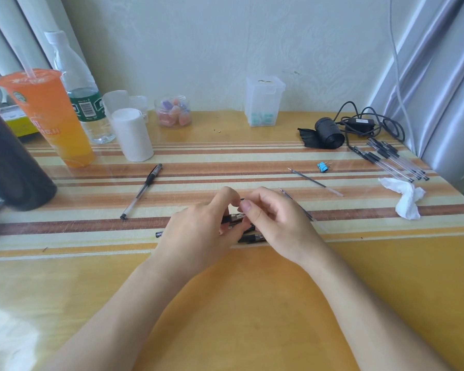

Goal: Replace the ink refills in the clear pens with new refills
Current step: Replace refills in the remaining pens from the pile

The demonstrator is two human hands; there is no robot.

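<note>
You can pass over the tabletop (239, 298) near you; cup (47, 116) and bottle (78, 84) block far left, refills (394, 162) and cable (370, 124) far right.

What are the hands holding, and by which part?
The left hand grips a clear pen near its black grip section; the right hand pinches its tip end, partly hidden.

Orange drink cup (48, 116), blue binder clip (322, 166), striped table (225, 156).
</note>
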